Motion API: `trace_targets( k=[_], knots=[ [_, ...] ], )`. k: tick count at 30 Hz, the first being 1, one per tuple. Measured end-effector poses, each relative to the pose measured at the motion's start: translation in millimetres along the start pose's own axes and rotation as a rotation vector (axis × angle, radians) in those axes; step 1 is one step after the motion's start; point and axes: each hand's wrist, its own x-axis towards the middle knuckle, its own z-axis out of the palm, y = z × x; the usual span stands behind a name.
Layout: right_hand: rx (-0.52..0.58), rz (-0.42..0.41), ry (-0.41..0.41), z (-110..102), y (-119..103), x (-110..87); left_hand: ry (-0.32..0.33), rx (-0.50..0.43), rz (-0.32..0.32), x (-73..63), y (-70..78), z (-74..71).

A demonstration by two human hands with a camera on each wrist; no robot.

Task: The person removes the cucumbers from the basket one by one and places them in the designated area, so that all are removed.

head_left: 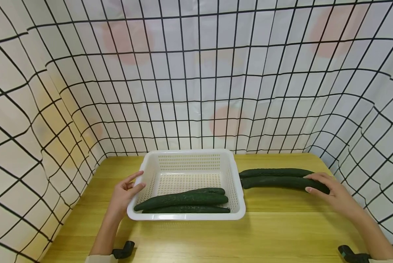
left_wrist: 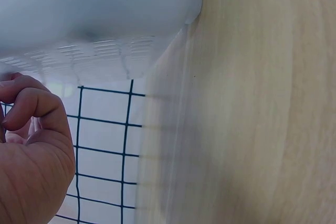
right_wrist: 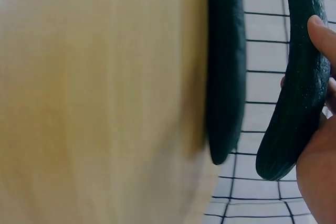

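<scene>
Front tabletop (head_left: 209,239): I could pass.
Right of white basket (head_left: 186,216): two cucumbers (head_left: 278,181) block me.
Back: black grid (head_left: 201,100) stops me.

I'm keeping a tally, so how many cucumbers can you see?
5. In the basket lie a back cucumber, a middle cucumber and a front cucumber; to its right, the right hand grips a near cucumber, with a far cucumber behind it. Others may be hidden underneath.

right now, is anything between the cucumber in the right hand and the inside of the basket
Only the basket's right wall stands between the cucumber in the right hand and the basket's inside; nothing else visible blocks that side.
</scene>
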Motion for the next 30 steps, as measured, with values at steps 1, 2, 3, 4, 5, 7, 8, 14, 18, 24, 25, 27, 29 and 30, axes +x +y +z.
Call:
trace_targets(
  k=[1, 2, 3, 4, 5, 7, 8, 14, 18, 24, 25, 27, 29, 30],
  knots=[
    [-0.009, -0.018, -0.003, 3.5, 1.7, 0.6, -0.001, -0.001, 0.0, 0.2, 0.1, 0.0],
    [-0.019, -0.032, -0.007, 6.9, 3.2, 1.2, -0.001, -0.002, 0.001, 0.3, 0.2, 0.1],
    [-0.029, -0.044, -0.009, 10.2, 4.5, 1.7, -0.002, -0.003, 0.0, 0.4, 0.3, 0.2],
    [-0.035, -0.05, -0.01, 13.2, 5.8, 2.2, -0.003, -0.004, 0.0, 0.6, 0.4, 0.2],
    [-0.035, -0.051, -0.016, 16.1, 7.0, 2.6, -0.005, -0.004, -0.001, 0.7, 0.4, 0.2],
    [-0.024, -0.041, -0.027, 21.1, 9.1, 3.2, -0.01, -0.006, -0.001, 1.1, 0.3, 0.1],
    [-0.027, -0.033, -0.029, 23.1, 9.9, 3.3, -0.012, -0.007, -0.001, 1.2, 0.2, 0.1],
    [-0.026, -0.006, -0.048, 29.4, 12.5, 5.7, -0.013, -0.006, 0.001, 1.8, -1.1, -0.4],
    [-0.044, -0.032, -0.051, 30.8, 13.1, 9.6, -0.004, -0.002, 0.006, 1.9, -1.6, -0.9],
    [-0.14, -0.123, -0.046, 35.1, 13.4, 13.5, -0.005, -0.01, 0.009, 2.3, -1.4, -1.3],
    [-0.147, -0.124, -0.046, 35.6, 13.0, 13.8, -0.005, -0.009, 0.009, 2.1, -1.3, -1.4],
    [-0.147, -0.109, -0.053, 36.0, 11.6, 13.7, -0.007, -0.008, 0.005, 1.8, -1.4, -1.4],
    [-0.149, -0.084, -0.057, 36.0, 9.9, 13.7, -0.008, -0.006, 0.003, 1.6, -1.8, -1.5],
    [-0.152, -0.073, -0.059, 36.1, 8.9, 14.0, -0.007, -0.004, 0.004, 1.6, -2.0, -1.5]
  ],
)
